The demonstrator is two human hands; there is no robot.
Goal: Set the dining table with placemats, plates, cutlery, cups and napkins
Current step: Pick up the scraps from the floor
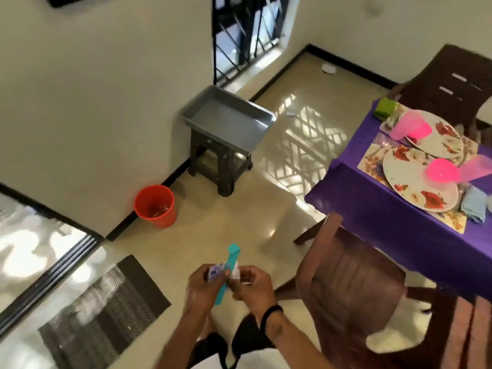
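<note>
1. Table (399, 222) — head view, the only one. It stands well off to the right of both hands and further forward, under a purple cloth, with two floral plates (420, 179) on placemats (370, 155), pink cups (442, 170) lying on the plates, a blue napkin (475, 206) and a green napkin (384, 107). Cutlery is too blurred to pick out.
2. Left hand (205, 287) — fingers curled round a teal strip-like object (227, 272) and a small purple-printed wrapper (214, 274). What these are, I cannot tell.
3. Right hand (253, 286) — just beside the left, fingertips pinching something white at the strip's edge. Both hands are together, away from the table.
4. Step in hand, as judged: sorting or unwrapping a small item before carrying it over.
5. To do it well: finish the unwrapping with both hands close, keep scraps in the grip, not on the floor — a red bin (155, 206) sits forward-left of the left hand.
6. A brown chair (351, 283) stands right of the right hand, between hands and table; step round it.
</note>
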